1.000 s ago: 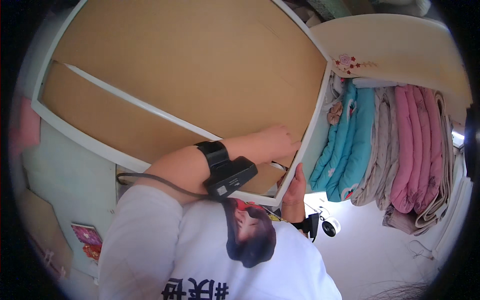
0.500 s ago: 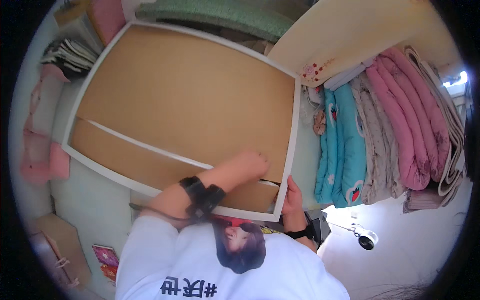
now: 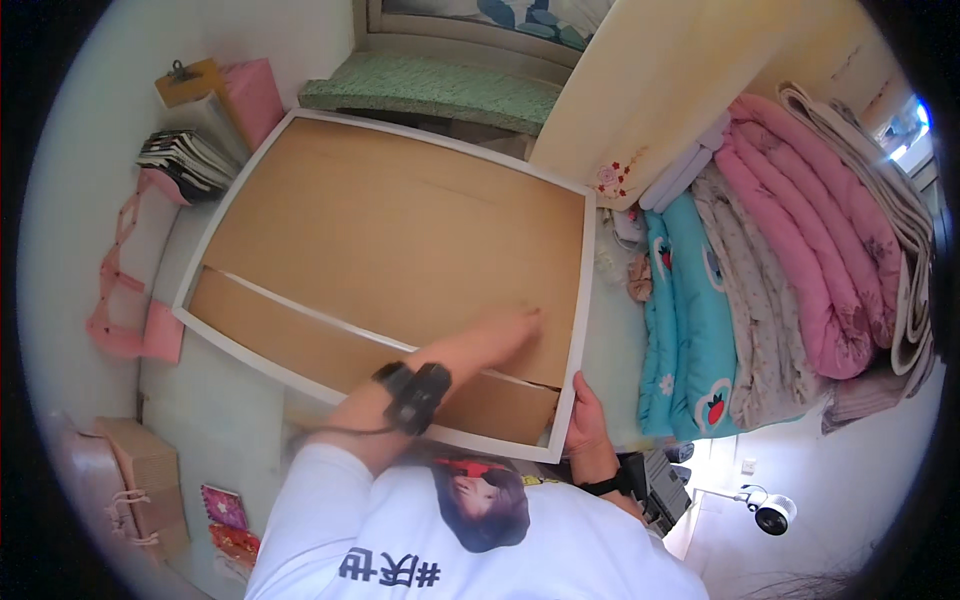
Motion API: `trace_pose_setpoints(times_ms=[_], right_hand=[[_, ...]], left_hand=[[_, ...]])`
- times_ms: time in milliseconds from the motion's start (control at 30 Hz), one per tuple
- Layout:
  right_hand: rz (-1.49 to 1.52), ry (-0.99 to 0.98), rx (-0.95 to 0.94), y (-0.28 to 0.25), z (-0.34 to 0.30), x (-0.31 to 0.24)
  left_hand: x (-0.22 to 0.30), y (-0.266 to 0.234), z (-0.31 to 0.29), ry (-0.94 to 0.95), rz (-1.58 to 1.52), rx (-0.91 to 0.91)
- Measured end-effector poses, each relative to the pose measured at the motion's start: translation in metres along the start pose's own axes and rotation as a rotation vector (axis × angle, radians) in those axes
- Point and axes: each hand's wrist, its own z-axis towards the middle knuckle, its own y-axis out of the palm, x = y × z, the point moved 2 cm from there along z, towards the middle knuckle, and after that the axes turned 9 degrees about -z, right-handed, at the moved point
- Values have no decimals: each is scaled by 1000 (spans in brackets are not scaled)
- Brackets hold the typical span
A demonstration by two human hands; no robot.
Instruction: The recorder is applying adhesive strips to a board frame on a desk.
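A large white rectangular frame with brown cardboard-like backing lies tilted in front of me. A thin white strip crosses the backing near its closer edge. My left hand is over the right part of the backing, just beyond the strip. Motion smears its fingers, so I cannot see whether it holds anything. My right hand grips the frame's right edge near the closest corner, thumb on the outer side and fingers mostly hidden. Both wrists wear black straps with small devices.
Folded quilts in teal, grey and pink are stacked at the right, beside a cream curtain-like panel. Books, a clipboard and a pink rack stand at the left. Behind is a green ledge. Paper bags sit lower left.
My view has shifted, showing more of the window and ledge behind. The left hand stays over the right part of the backing, now more blurred. The right hand still grips the edge.
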Motion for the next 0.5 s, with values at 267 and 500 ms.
trace_pose_setpoints(times_ms=[267, 500], right_hand=[[-1, 9, 141, 23, -7, -2], [-13, 54, 268, 49, -8, -10]], left_hand=[[-1, 6, 66, -40, 368, 21], [-1, 14, 76, -106, 455, 60]])
